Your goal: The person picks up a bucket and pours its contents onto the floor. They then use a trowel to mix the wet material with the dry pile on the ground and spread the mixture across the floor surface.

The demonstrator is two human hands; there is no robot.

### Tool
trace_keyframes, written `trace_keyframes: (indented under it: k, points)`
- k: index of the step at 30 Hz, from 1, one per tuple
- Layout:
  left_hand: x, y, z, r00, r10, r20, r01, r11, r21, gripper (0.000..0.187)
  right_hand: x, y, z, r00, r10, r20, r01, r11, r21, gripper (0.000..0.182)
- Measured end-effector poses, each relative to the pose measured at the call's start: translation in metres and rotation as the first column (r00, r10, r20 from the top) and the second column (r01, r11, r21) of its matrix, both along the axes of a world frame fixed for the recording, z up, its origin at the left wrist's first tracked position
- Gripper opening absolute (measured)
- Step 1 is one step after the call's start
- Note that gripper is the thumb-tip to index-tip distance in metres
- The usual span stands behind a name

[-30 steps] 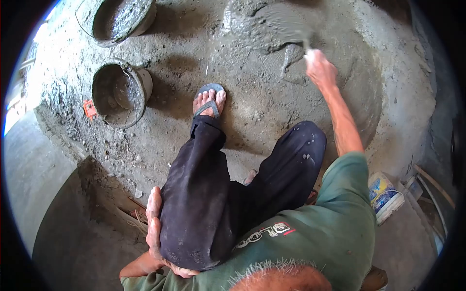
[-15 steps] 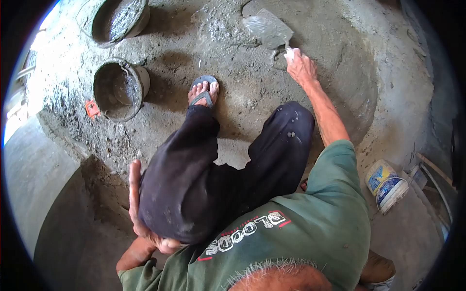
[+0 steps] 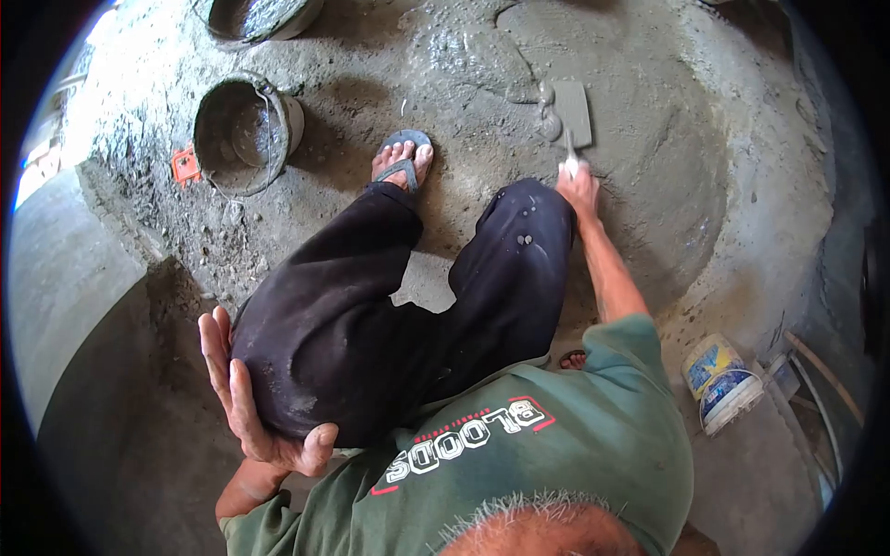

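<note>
My right hand (image 3: 578,193) is closed around the handle of a trowel (image 3: 572,113). The trowel's flat blade lies against wet grey mortar (image 3: 640,120), and a small ridge of mortar has gathered along the blade's left edge. My left hand (image 3: 246,398) rests against the side of my bent left knee, fingers stretched out and thumb apart, with nothing in it. Dark trousers cover both bent legs, and a sandalled foot (image 3: 400,159) stands on the rough floor between the bucket and the mortar.
A black bucket (image 3: 295,125) with residue inside stands at the left, beside a small orange piece (image 3: 185,166). Another bucket (image 3: 311,17) holding wet mix sits at the top edge. At the lower right are a blue-and-yellow pail (image 3: 732,400) and long strips (image 3: 825,380).
The trowel has swung down and to the right, closer to my knee, its blade turned more upright in view. My left hand's fingers have spread. The camera view has shifted slightly.
</note>
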State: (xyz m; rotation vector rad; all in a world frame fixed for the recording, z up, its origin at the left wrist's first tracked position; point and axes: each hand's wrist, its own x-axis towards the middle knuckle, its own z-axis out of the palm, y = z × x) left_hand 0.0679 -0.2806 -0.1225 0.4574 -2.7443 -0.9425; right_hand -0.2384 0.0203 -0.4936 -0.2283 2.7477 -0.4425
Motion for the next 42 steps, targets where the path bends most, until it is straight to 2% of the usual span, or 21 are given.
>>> trace_keyframes:
  k: [2,4,5,6,8,9,10,11,14,16,18,22,24,26,28,31,33,34,37,41,42]
  points:
    - [-0.002,0.002,-0.003,0.998,-0.004,-0.060,0.004,1.000,-0.002,0.087,-0.030,-0.027,0.021,0.990,0.117,0.079,-0.113,0.992,-0.056,0.029]
    - [-0.005,0.000,-0.005,0.996,-0.015,-0.086,0.015,1.000,-0.002,0.085,-0.054,-0.028,-0.026,0.941,0.304,0.148,-0.248,0.918,-0.310,0.024]
    - [-0.006,-0.001,-0.004,0.994,-0.031,-0.101,0.030,0.999,-0.013,0.084,-0.054,-0.053,-0.004,0.841,0.536,0.078,-0.521,0.840,-0.154,0.022]
    - [-0.008,-0.002,-0.004,0.993,-0.022,-0.112,0.019,1.000,-0.025,0.084,-0.060,-0.071,-0.024,0.608,0.791,0.076,-0.794,0.603,0.076,0.025]
    - [-0.011,-0.005,-0.003,0.991,-0.061,-0.122,0.059,0.998,-0.023,0.080,-0.055,-0.103,-0.024,0.881,0.467,-0.074,-0.473,0.869,-0.145,0.028]
    - [-0.013,-0.004,0.000,0.991,-0.046,-0.129,0.046,0.999,-0.006,0.076,-0.052,-0.114,-0.001,0.874,0.481,-0.077,-0.487,0.859,-0.161,0.028]
    - [-0.013,-0.003,0.002,0.992,-0.031,-0.125,0.029,0.999,-0.019,0.076,-0.053,-0.124,0.027,0.920,0.344,0.188,-0.287,0.918,-0.275,0.028]
    - [-0.013,-0.004,0.001,0.991,-0.036,-0.129,0.034,0.999,-0.017,0.076,-0.054,-0.133,0.046,0.868,0.212,0.450,-0.064,0.945,-0.321,0.029]
    - [-0.010,-0.001,0.003,0.989,0.034,-0.142,-0.027,0.998,0.055,0.071,-0.054,-0.137,0.065,0.882,0.253,0.397,-0.076,0.909,-0.410,0.030]
    - [-0.023,0.001,0.026,0.999,-0.016,0.043,0.024,0.979,-0.201,0.066,-0.056,-0.143,0.070,0.913,0.334,0.236,-0.205,0.872,-0.444,0.032]
    - [-0.043,0.015,0.043,0.977,-0.018,0.212,0.111,0.893,-0.436,0.061,-0.053,-0.164,0.100,0.888,0.350,0.297,-0.179,0.860,-0.478,0.031]
    - [-0.095,0.049,0.033,0.974,-0.226,-0.026,0.197,0.893,-0.406,0.040,-0.029,-0.223,0.143,0.833,0.506,0.223,-0.313,0.764,-0.564,0.026]
    - [-0.119,0.065,0.040,0.916,-0.400,0.013,0.359,0.808,-0.468,0.042,-0.017,-0.254,0.141,0.700,0.706,-0.110,-0.587,0.479,-0.653,0.033]
    - [-0.137,0.080,0.029,0.907,-0.416,-0.063,0.340,0.813,-0.473,0.043,0.016,-0.292,0.153,0.636,0.670,-0.383,-0.733,0.368,-0.572,0.033]
    - [-0.151,0.082,0.017,0.886,-0.444,-0.135,0.336,0.814,-0.474,0.045,0.052,-0.322,0.159,0.601,0.642,-0.476,-0.778,0.331,-0.534,0.032]
    - [-0.165,0.066,0.003,0.931,-0.310,-0.194,0.202,0.878,-0.434,0.045,0.094,-0.353,0.142,0.584,0.627,-0.515,-0.795,0.317,-0.517,0.026]
    - [-0.173,0.063,-0.002,0.936,-0.288,-0.204,0.185,0.891,-0.414,0.045,0.104,-0.368,0.136,0.514,0.782,-0.354,-0.857,0.452,-0.246,0.017]
    - [-0.174,0.061,-0.004,0.938,-0.269,-0.217,0.168,0.904,-0.392,0.046,0.107,-0.367,0.132,0.515,0.782,-0.350,-0.856,0.454,-0.245,0.017]
    - [-0.169,0.063,-0.006,0.945,-0.268,-0.189,0.185,0.912,-0.366,0.045,0.110,-0.361,0.119,0.483,0.683,-0.547,-0.875,0.369,-0.312,0.025]
    - [-0.164,0.063,-0.001,0.955,-0.277,-0.108,0.224,0.908,-0.355,0.048,0.098,-0.365,0.107,0.354,0.849,-0.392,-0.934,0.341,-0.105,0.023]
    - [-0.164,0.062,-0.003,0.958,-0.268,-0.098,0.217,0.907,-0.360,0.048,0.099,-0.362,0.105,0.374,0.773,-0.512,-0.927,0.328,-0.182,0.019]
